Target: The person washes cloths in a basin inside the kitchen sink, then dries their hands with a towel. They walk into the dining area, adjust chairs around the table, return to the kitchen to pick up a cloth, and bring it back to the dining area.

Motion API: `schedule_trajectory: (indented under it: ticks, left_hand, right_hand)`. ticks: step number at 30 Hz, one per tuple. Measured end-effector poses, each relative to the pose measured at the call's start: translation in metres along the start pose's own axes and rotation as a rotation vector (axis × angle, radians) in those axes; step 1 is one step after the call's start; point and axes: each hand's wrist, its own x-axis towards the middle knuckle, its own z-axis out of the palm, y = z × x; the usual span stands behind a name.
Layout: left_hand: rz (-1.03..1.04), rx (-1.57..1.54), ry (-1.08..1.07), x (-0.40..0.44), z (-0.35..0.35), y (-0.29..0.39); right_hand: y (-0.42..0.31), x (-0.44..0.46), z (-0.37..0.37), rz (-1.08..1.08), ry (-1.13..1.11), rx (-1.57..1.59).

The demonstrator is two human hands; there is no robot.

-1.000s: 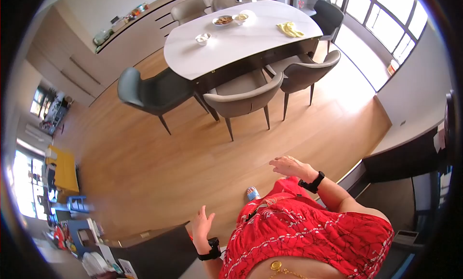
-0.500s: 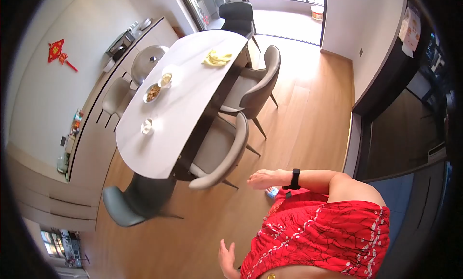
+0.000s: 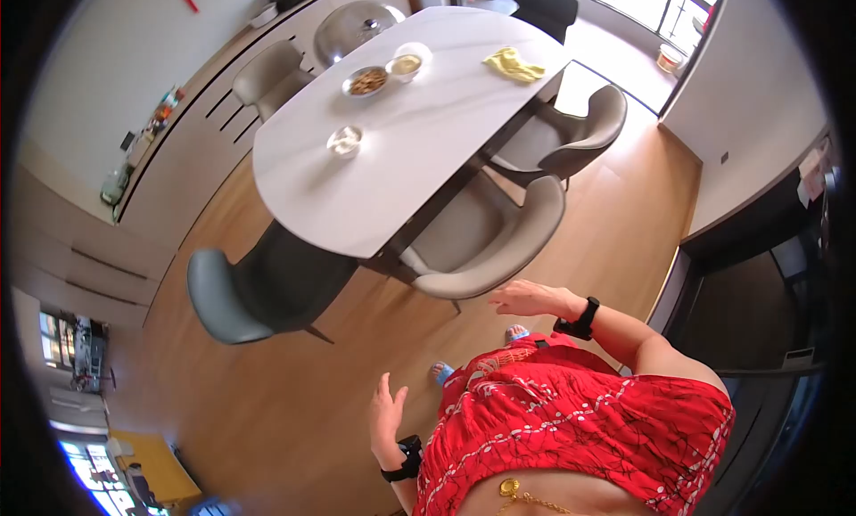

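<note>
My left hand (image 3: 387,413) is raised at the lower middle, its fingers apart and nothing in it, with the wood floor behind it. Further right, my right hand (image 3: 528,297) is held over the floor near a beige chair (image 3: 481,240), fingers stretched out and empty. Both wrists wear black bands. Beyond the chairs stands a white table (image 3: 401,159). On it are a bowl of white pieces (image 3: 345,142), a plate of brown food (image 3: 366,82), a bowl of pale food (image 3: 405,66) and a yellow cloth (image 3: 514,65).
A dark green chair (image 3: 259,289) is at the table's near left end, and another beige chair (image 3: 575,137) at its right. A long sideboard (image 3: 196,151) runs along the left wall. A dark cabinet (image 3: 744,302) stands on the right.
The view has swung right, then partly back left, and the table and chairs now appear nearer than at first. Both hands stay raised and empty.
</note>
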Motion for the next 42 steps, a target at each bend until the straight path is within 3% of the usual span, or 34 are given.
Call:
schedule_trajectory:
  ticks: [2, 4, 6, 11, 14, 17, 23, 24, 28, 33, 36, 42]
  left_hand:
    - [-0.052, 0.002, 0.013, 0.002, -0.018, -0.039]
    - [-0.143, 0.004, 0.007, -0.016, -0.03, -0.075]
    - [-0.173, 0.012, 0.024, -0.025, -0.035, -0.114]
    - [-0.283, 0.014, -0.006, -0.043, -0.043, -0.172]
    - [-0.343, -0.042, -0.048, -0.029, -0.055, -0.186]
    - [-0.377, -0.061, -0.07, -0.009, -0.071, -0.186]
    - [-0.408, 0.023, -0.063, 0.067, -0.138, -0.193]
    - [-0.412, 0.029, -0.038, 0.033, -0.122, -0.166]
    - [-0.406, -0.01, -0.004, 0.05, -0.137, -0.151]
    - [-0.433, 0.02, -0.116, 0.113, -0.171, -0.151]
    - [-0.429, 0.067, -0.137, 0.126, -0.184, -0.163]
    - [-0.408, 0.058, -0.121, 0.129, -0.194, -0.154]
  right_hand:
    - [-0.026, 0.069, 0.003, -0.054, -0.167, -0.016]
    - [-0.073, 0.121, 0.004, 0.001, -0.141, 0.226]
    - [-0.079, 0.181, 0.024, 0.006, -0.138, 0.748]
    - [-0.067, 0.306, 0.031, 0.33, 0.074, 1.623]
    - [-0.033, 0.376, 0.016, 0.316, 0.311, 1.853]
    - [-0.009, 0.424, -0.007, 0.253, 0.497, 1.927]
    - [0.039, 0.551, -0.016, 0.336, 0.781, 2.085]
    - [0.043, 0.519, -0.013, 0.297, 0.773, 2.135]
    - [0.061, 0.541, -0.008, 0.253, 0.902, 2.254]
    - [0.086, 0.593, -0.016, 0.17, 1.087, 2.263]
    - [0.092, 0.575, -0.027, 0.076, 1.179, 2.249]
    - [0.143, 0.543, -0.045, 0.159, 1.225, 2.216]
